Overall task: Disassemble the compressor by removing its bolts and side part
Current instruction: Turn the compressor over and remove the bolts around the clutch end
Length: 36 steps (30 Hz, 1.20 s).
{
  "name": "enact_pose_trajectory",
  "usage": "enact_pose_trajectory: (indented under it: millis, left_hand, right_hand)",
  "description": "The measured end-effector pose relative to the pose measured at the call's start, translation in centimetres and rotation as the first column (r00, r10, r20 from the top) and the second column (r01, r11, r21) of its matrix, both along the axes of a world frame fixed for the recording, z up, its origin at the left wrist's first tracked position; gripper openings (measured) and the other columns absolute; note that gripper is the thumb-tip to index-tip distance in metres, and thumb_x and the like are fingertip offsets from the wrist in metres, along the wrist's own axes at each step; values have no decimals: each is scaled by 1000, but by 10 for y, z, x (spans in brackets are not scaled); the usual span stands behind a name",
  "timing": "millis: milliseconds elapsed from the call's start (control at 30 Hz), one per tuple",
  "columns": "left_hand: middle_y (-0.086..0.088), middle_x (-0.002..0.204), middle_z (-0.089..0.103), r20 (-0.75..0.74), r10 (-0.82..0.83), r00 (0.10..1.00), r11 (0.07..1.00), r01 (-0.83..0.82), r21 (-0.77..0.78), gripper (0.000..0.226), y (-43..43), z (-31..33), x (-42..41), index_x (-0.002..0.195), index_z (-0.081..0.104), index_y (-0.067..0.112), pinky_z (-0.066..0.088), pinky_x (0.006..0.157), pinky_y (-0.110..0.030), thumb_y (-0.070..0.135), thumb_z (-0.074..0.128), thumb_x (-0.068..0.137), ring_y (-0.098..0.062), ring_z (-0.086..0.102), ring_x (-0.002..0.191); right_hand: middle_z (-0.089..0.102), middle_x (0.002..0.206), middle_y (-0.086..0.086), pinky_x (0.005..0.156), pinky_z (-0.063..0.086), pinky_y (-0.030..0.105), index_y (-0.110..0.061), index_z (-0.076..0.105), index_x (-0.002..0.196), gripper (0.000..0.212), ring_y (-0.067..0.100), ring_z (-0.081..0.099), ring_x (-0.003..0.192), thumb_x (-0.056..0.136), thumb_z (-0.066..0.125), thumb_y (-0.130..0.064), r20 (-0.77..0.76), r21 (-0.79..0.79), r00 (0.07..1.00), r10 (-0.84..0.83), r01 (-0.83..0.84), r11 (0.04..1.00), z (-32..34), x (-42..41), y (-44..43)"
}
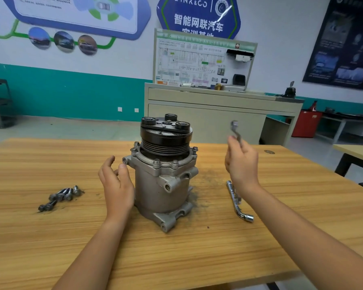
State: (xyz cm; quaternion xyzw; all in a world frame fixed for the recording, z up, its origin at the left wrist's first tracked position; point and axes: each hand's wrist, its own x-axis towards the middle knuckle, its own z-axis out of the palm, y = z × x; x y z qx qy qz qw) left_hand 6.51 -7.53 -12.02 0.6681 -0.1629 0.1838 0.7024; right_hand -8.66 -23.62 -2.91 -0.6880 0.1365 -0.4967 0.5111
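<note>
Wooden table point(50, 237) — behind it, a beige cabinet point(208, 122), red bin point(306, 124).

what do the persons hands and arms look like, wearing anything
Nothing is worn. The left hand and right hand show no gloves, rings or watch, and the left forearm and right forearm show no sleeves as far as the frame's edge.

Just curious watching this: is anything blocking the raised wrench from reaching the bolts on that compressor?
Nothing visible. Only open air lies between the wrench in the right hand and the near flange bolts.
</note>
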Motion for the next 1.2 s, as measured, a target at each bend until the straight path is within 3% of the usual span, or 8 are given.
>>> enact_pose_trajectory:
  millis: [100,267,433,500,600,800,967,1200]
  left_hand:
    - [-10,140,32,3,-1,1000,1000,1,-1,42,1,-1,1,138,34,8,27,81,-7,23,34,99,-6,43,107]
    - [-10,140,32,12,5,1000,1000,-5,-5,42,0,-2,1,138,34,8,27,81,-6,23,34,99,-16,44,117]
    - [-9,140,32,14,-3,1000,1000,4,-9,42,0,-2,0,138,34,9,29,89,-16,24,33,99,-20,44,121]
    - [-10,140,32,18,-4,1000,1000,4,-2,42,-1,-2,0,138,34,8,27,84,-7,24,34,99,-13,44,115]
    - [-11,139,32,56,6,998,1000,-7,29,41,-1,-2,-1,137,34,5,24,74,5,20,35,99,6,36,103]
    - [5,127,34,161,-83,983,993,68,98,40,-1,-4,-7,137,34,11,33,90,-25,24,38,100,1,39,104]
    - [4,133,35,120,-151,981,988,147,41,40,-4,-4,-4,139,31,12,28,82,4,19,37,100,13,36,103]
    - [3,137,36,115,-206,972,979,205,14,43,-3,-3,-7,140,30,16,31,90,-6,22,37,99,18,41,104]
  right_hand:
    - [29,41,-12,34,21,16,-18,36,60,38,3,24,36,97,41,-20,109,178,994,9,-28,984,-22,-3,6]
    - [26,44,-7,35,24,18,-15,31,62,37,5,25,36,97,40,-23,26,318,998,56,-62,946,-73,-4,15]
    - [44,45,-14,52,29,22,-22,53,78,28,-1,37,48,95,37,-36,-295,11,954,54,-54,999,-92,-11,17]
    - [44,57,-17,55,28,19,-27,56,97,35,-5,36,57,89,32,-51,-379,-59,925,39,-66,996,-80,-13,15]
    - [43,54,-14,51,29,21,-36,52,114,24,0,38,50,96,36,-35,-388,-212,921,-25,-63,975,-58,-22,11]
    - [47,54,-6,43,33,31,-39,32,138,40,15,48,51,98,34,-32,-510,-705,719,-471,-36,708,-18,-42,-2]
    - [39,59,-3,46,29,29,-27,31,129,31,23,44,58,99,31,-22,-494,-865,447,-745,-165,475,0,-43,-1]
    - [35,57,-1,36,21,26,-12,36,122,36,14,33,46,88,38,1,-320,-915,348,-881,-356,192,35,-40,12]
